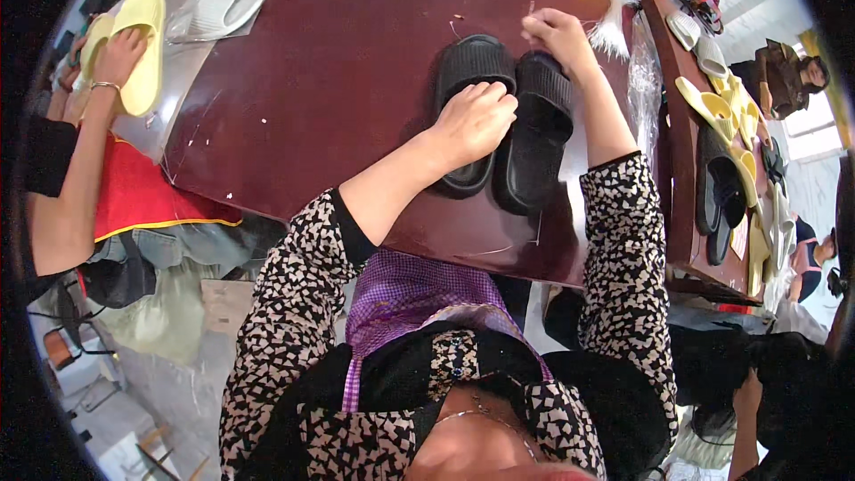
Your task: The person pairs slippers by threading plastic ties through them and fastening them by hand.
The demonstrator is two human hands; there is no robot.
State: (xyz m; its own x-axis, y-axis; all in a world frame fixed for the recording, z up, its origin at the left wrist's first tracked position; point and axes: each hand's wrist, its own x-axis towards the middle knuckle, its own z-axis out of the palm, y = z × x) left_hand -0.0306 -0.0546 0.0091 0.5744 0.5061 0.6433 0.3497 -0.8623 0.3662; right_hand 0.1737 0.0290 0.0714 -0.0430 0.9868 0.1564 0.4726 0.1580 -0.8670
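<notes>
Black slippers (503, 120) lie paired under the clenched left hand (476, 120); right hand (557, 36) pinches thread (532, 11).

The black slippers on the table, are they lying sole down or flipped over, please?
Sole down: both black slippers show their ribbed straps and footbeds facing up, side by side on the table, under the left hand.

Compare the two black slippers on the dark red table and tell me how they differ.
The left black slipper lies under the left hand, which hides its middle; the right black slipper shows nearly its whole length. The right hand pinches something thin just above the right slipper's strap, while the left slipper's strap has no fingers at it. Both are black, ribbed, and lie side by side on the table.
</notes>
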